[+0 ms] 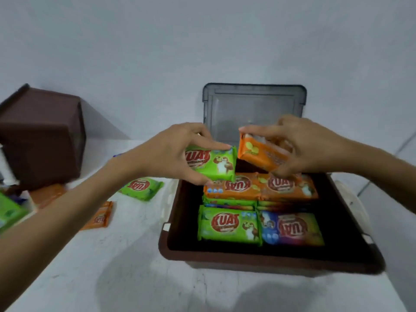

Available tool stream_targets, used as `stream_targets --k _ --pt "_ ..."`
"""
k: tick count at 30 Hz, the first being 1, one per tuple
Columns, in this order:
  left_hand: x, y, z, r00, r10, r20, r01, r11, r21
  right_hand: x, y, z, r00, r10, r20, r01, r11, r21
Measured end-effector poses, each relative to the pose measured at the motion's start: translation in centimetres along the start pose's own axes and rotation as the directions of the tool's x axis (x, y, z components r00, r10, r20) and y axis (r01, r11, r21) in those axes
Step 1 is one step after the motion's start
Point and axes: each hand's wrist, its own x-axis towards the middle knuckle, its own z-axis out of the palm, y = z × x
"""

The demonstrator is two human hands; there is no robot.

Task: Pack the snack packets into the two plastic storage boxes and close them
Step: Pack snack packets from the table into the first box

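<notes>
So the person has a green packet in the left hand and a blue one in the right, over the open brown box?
Not quite: the head view shows the right hand holding an orange packet, not a blue one. The left hand does hold a green packet, both over the open brown box.

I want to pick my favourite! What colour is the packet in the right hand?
Orange, seen best in the head view: the right hand pinches the packet.

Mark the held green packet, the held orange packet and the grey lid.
held green packet (216, 164): head view, printed front face.
held orange packet (261, 156): head view, facing side.
grey lid (254, 104): head view, upper part of flat panel.
</notes>
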Motion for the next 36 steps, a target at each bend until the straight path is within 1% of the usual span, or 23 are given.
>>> stream_targets --k 3,6,9,11,13,14,17,19,21,23,24,27,28,30,32,34,36 --pt "1.0 2.1 2.8 0.996 0.006 0.094 -0.006 1.0 -0.007 -3.5 0.7 1.6 0.989 0.025 0.145 -0.021 0.999 -0.026" --pt "1.3 3.3 5.9 0.989 -0.003 0.148 -0.01 0.996 0.091 -5.4 1.1 3.7 0.966 0.038 0.256 -0.015 0.996 -0.091" --pt "1.0 3.7 8.4 0.983 -0.015 0.185 -0.018 0.985 0.174 -6.3 1.3 6.0 0.951 0.047 0.305 0.0 0.988 -0.152" --pt "0.6 3.6 9.8 0.978 0.05 0.204 -0.109 0.951 0.288 -6.5 1.2 7.3 0.944 0.031 0.327 0.024 0.987 -0.161" --pt "0.5 3.4 10.5 0.981 0.071 0.183 -0.137 0.916 0.377 -6.3 0.9 8.0 0.938 0.01 0.347 0.054 0.983 -0.174" --pt "0.5 3.4 10.4 0.983 0.081 0.167 -0.141 0.912 0.385 -6.2 0.8 8.2 0.936 0.003 0.353 0.063 0.983 -0.175" --pt "0.5 3.4 10.5 0.981 0.14 0.138 -0.181 0.915 0.36 -5.7 0.9 8.2 0.936 -0.016 0.351 0.081 0.982 -0.17" --pt "0.5 3.8 10.6 0.979 0.152 0.138 -0.19 0.924 0.332 -5.5 1.0 8.2 0.939 -0.004 0.343 0.064 0.985 -0.162" --pt "0.5 4.0 11.1 0.982 0.132 0.133 -0.168 0.932 0.32 -5.3 0.9 8.3 0.943 0.0 0.332 0.052 0.987 -0.149" --pt "0.7 4.4 11.1 0.981 0.144 0.128 -0.18 0.926 0.331 -5.2 0.8 8.3 0.948 -0.006 0.319 0.055 0.988 -0.145" --pt "0.9 4.6 11.1 0.98 0.141 0.137 -0.179 0.927 0.328 -5.2 0.8 8.3 0.949 -0.008 0.315 0.055 0.988 -0.141" --pt "1.0 4.6 11.4 0.981 0.073 0.18 -0.131 0.932 0.337 -5.2 0.7 8.3 0.947 -0.003 0.322 0.049 0.99 -0.135" --pt "1.0 4.5 11.4 0.979 0.074 0.188 -0.133 0.937 0.324 -5.2 0.7 8.4 0.947 -0.002 0.323 0.048 0.99 -0.133" --pt "1.0 4.3 11.2 0.981 0.142 0.133 -0.176 0.937 0.302 -5.2 0.5 8.3 0.953 -0.008 0.302 0.047 0.991 -0.123" --pt "0.9 4.0 10.7 0.983 0.146 0.11 -0.168 0.956 0.238 -5.0 0.4 8.0 0.968 -0.029 0.248 0.053 0.994 -0.093" --pt "0.8 3.5 9.7 0.994 0.087 0.067 -0.094 0.99 0.107 -4.5 0.1 7.3 0.983 -0.045 0.18 0.055 0.997 -0.051" --pt "0.4 2.9 7.9 1.0 0.006 -0.03 -0.006 1.0 0.007 -3.4 -0.2 6.4 0.993 -0.048 0.111 0.049 0.999 -0.01"
